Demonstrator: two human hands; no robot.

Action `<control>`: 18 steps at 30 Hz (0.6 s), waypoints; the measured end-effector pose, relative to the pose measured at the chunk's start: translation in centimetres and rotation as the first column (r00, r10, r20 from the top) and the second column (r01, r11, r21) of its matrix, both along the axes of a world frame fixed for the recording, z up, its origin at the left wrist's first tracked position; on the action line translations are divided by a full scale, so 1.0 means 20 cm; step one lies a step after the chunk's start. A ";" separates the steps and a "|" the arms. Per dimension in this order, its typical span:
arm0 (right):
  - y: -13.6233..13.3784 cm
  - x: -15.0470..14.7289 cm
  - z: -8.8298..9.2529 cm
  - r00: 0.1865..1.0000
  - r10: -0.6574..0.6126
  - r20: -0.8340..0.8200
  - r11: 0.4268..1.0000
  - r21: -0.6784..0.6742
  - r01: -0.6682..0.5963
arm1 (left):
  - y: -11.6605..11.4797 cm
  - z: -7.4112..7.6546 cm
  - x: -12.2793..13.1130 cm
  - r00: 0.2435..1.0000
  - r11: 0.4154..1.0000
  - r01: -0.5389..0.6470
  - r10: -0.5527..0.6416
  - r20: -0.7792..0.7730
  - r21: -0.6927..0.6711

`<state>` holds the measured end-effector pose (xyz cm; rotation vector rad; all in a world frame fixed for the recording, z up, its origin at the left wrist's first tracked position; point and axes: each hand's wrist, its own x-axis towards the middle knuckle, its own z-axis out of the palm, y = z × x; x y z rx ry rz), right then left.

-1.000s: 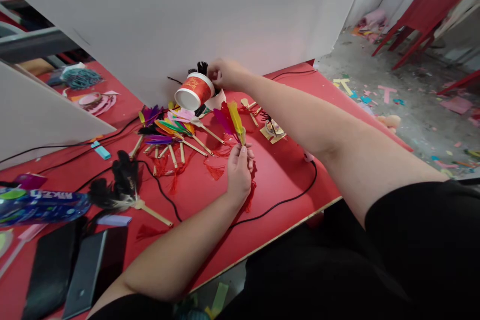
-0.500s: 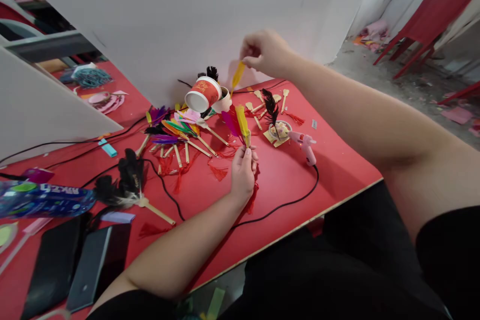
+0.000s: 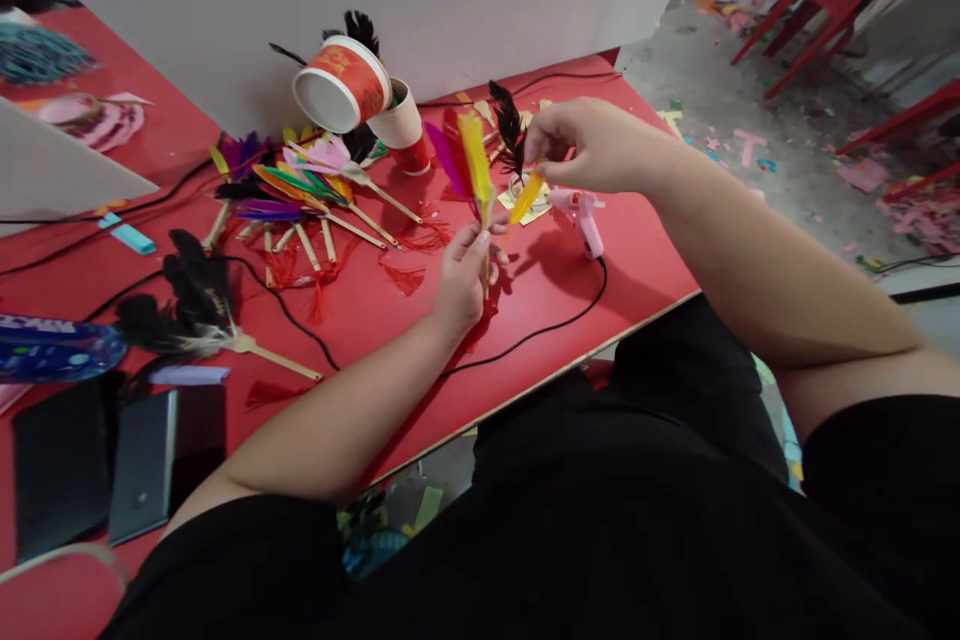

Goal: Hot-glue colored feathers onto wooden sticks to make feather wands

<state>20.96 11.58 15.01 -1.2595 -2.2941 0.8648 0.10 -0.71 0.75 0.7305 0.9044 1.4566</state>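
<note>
My left hand (image 3: 461, 278) is closed around the base of a small feather fan (image 3: 465, 155) with purple, red and yellow feathers standing up from it. My right hand (image 3: 581, 145) pinches a single yellow-orange feather (image 3: 526, 197) and holds it just right of the fan, close to my left fingers. A pink glue gun (image 3: 583, 216) lies on the red table (image 3: 622, 260) right under my right hand. Behind it a black feather (image 3: 508, 125) stands in a small round holder.
Two red paper cups (image 3: 352, 85) lie tipped by the white partition. Several finished feather fans with wooden sticks and red tassels (image 3: 300, 205) lie at the centre left. A black feather piece (image 3: 187, 305), black cables, a dark phone (image 3: 142, 465) and a blue packet (image 3: 52, 350) sit at the left.
My right hand drew a yellow-orange feather out of the cups at the back and brought it down beside the fan in my left hand. The view has tilted down.
</note>
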 end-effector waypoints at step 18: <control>-0.28 0.37 -0.76 0.897 -0.302 -0.323 0.944 0.029 0.328 | 0.04 -0.03 0.03 0.999 0.995 -0.045 0.045 0.001 -0.087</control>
